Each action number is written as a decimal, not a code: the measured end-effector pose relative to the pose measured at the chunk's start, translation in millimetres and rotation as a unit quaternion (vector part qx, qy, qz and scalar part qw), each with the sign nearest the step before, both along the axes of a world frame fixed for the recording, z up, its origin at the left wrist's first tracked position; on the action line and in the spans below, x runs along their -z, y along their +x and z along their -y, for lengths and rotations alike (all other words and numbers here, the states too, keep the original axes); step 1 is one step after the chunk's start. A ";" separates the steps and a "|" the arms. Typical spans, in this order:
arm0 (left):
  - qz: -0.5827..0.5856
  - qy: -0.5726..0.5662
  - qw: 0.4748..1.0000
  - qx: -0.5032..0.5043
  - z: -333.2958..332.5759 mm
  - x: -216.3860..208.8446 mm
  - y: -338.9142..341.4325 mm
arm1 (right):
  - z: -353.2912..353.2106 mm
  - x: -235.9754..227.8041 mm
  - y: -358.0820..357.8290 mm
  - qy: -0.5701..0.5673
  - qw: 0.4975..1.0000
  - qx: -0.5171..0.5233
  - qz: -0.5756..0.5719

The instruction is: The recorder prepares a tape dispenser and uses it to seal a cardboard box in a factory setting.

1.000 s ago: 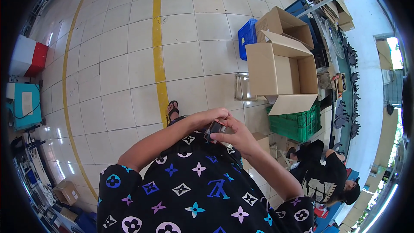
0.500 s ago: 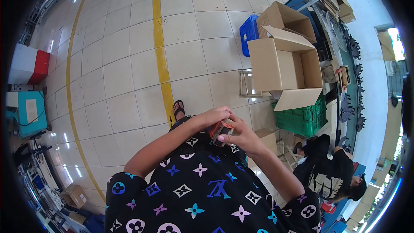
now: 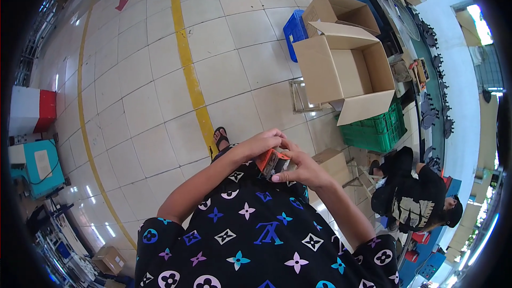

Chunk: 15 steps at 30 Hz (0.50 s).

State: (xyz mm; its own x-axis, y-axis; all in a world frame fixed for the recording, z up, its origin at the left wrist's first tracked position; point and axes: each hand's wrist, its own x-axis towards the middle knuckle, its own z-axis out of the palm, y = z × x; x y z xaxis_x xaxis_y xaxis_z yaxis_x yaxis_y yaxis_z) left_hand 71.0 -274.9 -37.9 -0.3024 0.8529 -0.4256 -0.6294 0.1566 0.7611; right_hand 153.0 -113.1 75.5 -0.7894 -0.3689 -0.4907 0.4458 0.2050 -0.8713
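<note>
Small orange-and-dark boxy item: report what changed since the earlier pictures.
The small orange-and-dark boxy item turned, showing more orange than before. The right hand still holds it; the left hand stays beside it. The open brown cardboard box stayed put.

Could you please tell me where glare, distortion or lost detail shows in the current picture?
Head view: white glare streaks the tiled floor at lower left; the upper-right window looks washed out. Same head view: the left yellow line bows outward, the corners fall to black, and fine detail on the small orange-and-dark object is unclear.
</note>
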 end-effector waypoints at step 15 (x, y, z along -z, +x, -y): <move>0.021 -0.007 1.000 -0.018 -5.0 1.1 -6.2 | -0.9 17.3 18.1 0.046 0.989 0.032 -0.135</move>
